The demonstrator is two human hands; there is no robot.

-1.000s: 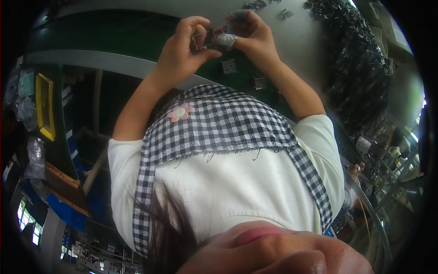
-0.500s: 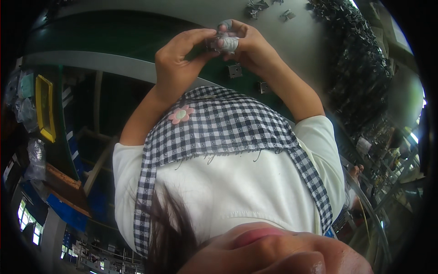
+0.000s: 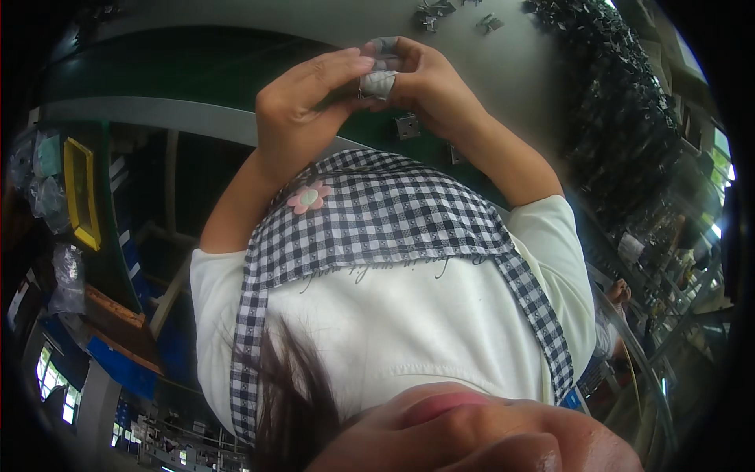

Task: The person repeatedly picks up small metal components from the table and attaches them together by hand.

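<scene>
My left hand point(image 3: 299, 98) and my right hand point(image 3: 432, 82) meet above the green work surface point(image 3: 212, 63). Grey tape wraps the thumb and a finger of my right hand. Between the fingertips of both hands is a small metal part, now almost wholly hidden behind the taped thumb, so its shape cannot be made out. Both hands are closed on it. Just below my right hand a small square metal bracket point(image 3: 406, 126) with holes lies on the green surface. A second metal piece point(image 3: 456, 154) shows partly beside my right forearm.
Several loose metal brackets point(image 3: 432, 14) lie on the grey surface beyond my hands. A large heap of dark metal parts point(image 3: 605, 71) stretches along the right. At left are a yellow frame point(image 3: 82, 193) and clear plastic bags point(image 3: 68, 279). Another person's hand point(image 3: 620, 291) shows at far right.
Both hands have drawn slightly left, and my right thumb now covers the small metal part that showed between the fingertips before.
</scene>
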